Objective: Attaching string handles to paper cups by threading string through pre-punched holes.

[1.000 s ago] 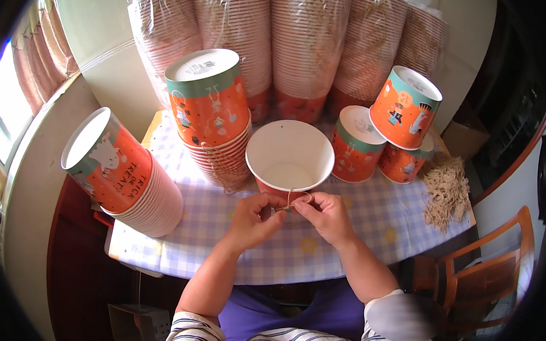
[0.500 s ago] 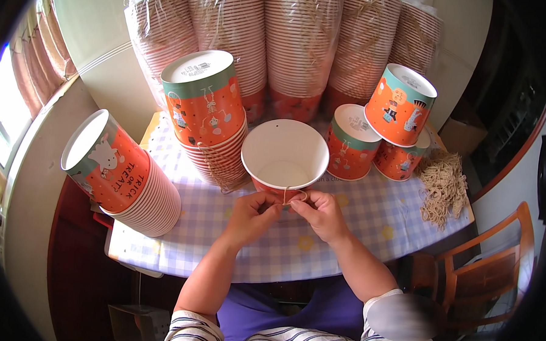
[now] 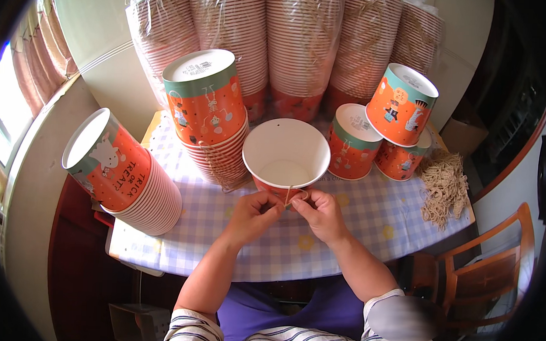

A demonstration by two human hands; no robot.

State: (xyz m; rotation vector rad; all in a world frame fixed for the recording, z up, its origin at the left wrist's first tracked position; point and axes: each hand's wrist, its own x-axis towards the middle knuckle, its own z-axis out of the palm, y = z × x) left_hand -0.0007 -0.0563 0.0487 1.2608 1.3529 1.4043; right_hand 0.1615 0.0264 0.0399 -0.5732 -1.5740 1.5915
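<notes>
An orange paper bucket (image 3: pixel 286 150) with a white inside stands upright, mouth up, in the middle of the table. At its near rim a thin tan cord (image 3: pixel 288 194) comes over the edge, and both hands work on it there. My left hand (image 3: pixel 257 214) pinches the cord between thumb and forefinger. Right beside it, my right hand (image 3: pixel 320 212) pinches the cord too, with a small loop showing over its fingers. The fingertips of both hands nearly meet just in front of the bucket. Whether a knot lies between them is hidden.
A nested bucket stack (image 3: pixel 208 119) with cords draped down its side stands left of centre; another bucket stack (image 3: pixel 126 176) leans farther left. Upside-down buckets (image 3: pixel 404 106) are piled at right, near a heap of tan cords (image 3: pixel 443 187). Wrapped bucket stacks (image 3: pixel 303 44) line the back. A wooden chair (image 3: pixel 488 265) stands right.
Hands and bucket stay almost in place. The fingers have shifted slightly on the cord, and the loop by my right hand looks a little different.
</notes>
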